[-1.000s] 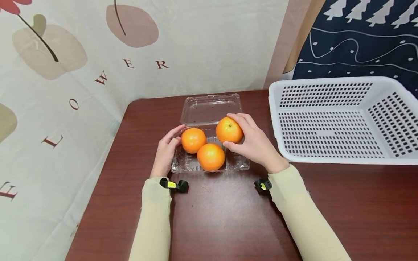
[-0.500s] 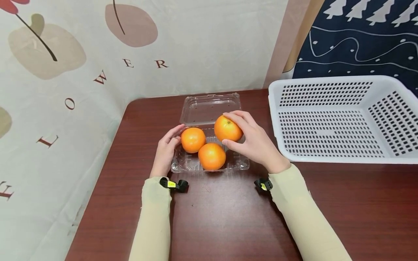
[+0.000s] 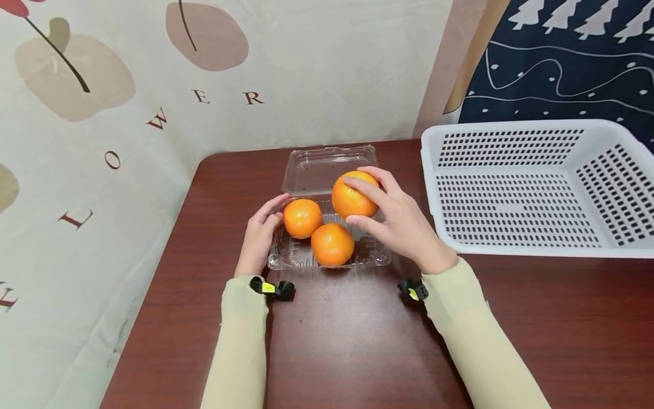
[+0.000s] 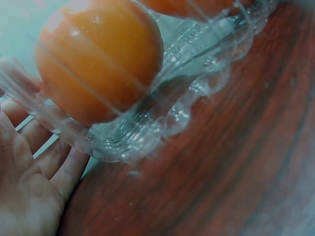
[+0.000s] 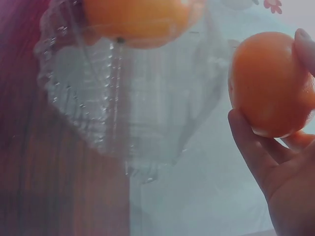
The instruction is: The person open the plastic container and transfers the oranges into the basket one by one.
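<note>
My right hand (image 3: 409, 227) grips an orange (image 3: 351, 196) over the right side of a clear plastic clamshell box (image 3: 375, 260). In the right wrist view, the thumb and fingers curl round this orange (image 5: 268, 83), which is clear of the box. Two more oranges sit inside: one at the left (image 3: 302, 218) and one at the front middle (image 3: 332, 244). My left hand (image 3: 257, 238) rests against the box's left side. In the left wrist view, its fingers (image 4: 37, 132) lie extended along the outer wall, beside the left orange (image 4: 98, 59).
The box's hinged lid (image 3: 327, 170) lies folded back toward the wall. At the right stands a large white perforated plastic basket (image 3: 511, 193) on the dark red wooden table (image 3: 337, 341). Printed cloths (image 3: 332, 68) hang behind the table.
My right hand has lifted the orange and shifted it slightly left and back, turning it. The front orange has rolled slightly right. My left hand has stayed in place.
</note>
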Demonstrator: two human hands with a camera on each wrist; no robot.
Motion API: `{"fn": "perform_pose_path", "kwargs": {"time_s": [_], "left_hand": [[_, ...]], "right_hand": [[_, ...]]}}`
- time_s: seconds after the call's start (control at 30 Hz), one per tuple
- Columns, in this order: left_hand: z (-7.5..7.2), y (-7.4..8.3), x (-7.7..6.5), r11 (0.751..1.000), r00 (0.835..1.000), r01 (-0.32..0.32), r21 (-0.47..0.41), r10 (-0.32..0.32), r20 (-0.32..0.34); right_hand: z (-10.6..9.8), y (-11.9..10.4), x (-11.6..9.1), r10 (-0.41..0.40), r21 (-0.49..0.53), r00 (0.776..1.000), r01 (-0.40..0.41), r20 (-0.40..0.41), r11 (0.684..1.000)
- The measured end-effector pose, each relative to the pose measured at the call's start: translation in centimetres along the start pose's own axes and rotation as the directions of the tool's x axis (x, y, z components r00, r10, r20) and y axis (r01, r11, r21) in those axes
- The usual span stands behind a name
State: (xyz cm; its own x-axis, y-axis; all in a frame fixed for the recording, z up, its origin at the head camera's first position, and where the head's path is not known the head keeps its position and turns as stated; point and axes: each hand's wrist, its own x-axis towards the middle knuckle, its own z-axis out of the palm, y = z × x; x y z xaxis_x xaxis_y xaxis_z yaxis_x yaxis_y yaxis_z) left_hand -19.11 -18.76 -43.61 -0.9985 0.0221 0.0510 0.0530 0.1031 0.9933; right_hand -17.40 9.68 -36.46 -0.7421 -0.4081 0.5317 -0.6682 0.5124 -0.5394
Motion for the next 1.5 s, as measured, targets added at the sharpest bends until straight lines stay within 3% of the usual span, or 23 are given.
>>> {"fn": "perform_pose_path", "kwargs": {"time_s": [0.27, 0.5, 0.8, 1.13, 1.33, 1.5], "left_hand": [[0.0, 0.0, 0.0, 1.000, 1.000, -0.009, -0.001, 0.009, 0.004], [-0.1, 0.2, -0.1, 1.000, 1.000, -0.010, 0.004, 0.010, 0.004], [0.0, 0.2, 0.0, 1.000, 1.000, -0.001, -0.002, 0.001, 0.001], [-0.1, 0.3, -0.1, 1.000, 1.000, -0.012, 0.003, 0.012, 0.010], [0.0, 0.3, 0.0, 1.000, 1.000, -0.018, 0.003, 0.018, 0.011], [0.0, 0.2, 0.0, 1.000, 1.000, -0.012, 0.004, 0.012, 0.011]], "right_hand": [[-1.0, -1.0, 0.4, -0.042, 0.017, 0.996, 0.043, -0.072, 0.999], [-2.7, -1.3, 0.3, -0.014, 0.031, 0.994, 0.017, -0.106, 0.999], [-3.6, -1.5, 0.3, 0.013, 0.146, 0.990, 0.008, -0.143, 0.989], [-5.5, -4.1, 0.4, 0.099, 0.207, 0.987, -0.071, -0.129, 0.976], [-5.7, -3.0, 0.2, 0.133, 0.280, 0.978, -0.084, -0.160, 0.956], [-6.0, -2.3, 0.0, 0.175, 0.274, 0.965, -0.117, -0.197, 0.954]]}}
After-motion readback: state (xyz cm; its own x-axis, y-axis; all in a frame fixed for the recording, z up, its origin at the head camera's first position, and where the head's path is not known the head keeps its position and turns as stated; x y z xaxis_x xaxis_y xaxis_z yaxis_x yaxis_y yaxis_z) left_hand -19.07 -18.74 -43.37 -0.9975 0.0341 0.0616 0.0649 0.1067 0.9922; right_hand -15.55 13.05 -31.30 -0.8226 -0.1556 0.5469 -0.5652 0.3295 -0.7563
